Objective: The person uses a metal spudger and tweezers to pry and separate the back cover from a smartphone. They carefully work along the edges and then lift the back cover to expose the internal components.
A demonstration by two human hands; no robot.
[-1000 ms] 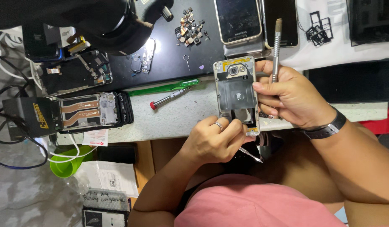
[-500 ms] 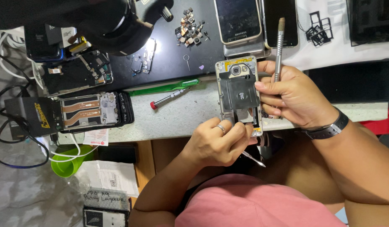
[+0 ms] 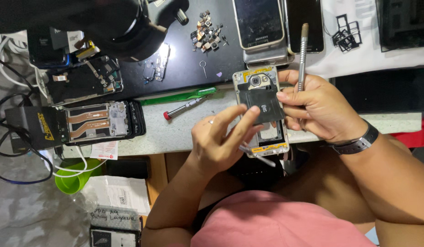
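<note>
Black panel (image 3: 262, 106) pinched by both hands, left hand (image 3: 221, 142), right hand (image 3: 319, 110), one opened phone (image 3: 262, 114)

The opened phone (image 3: 261, 112) shows a pale metal frame under a matt black plastic cover, and the tool (image 3: 302, 50) beside it is brushed metal. At the bench's (image 3: 184, 132) front edge the top looks like speckled grey stone, with a matt black mat (image 3: 184, 68) behind. The brush (image 3: 177, 97) is glossy green plastic.
</note>
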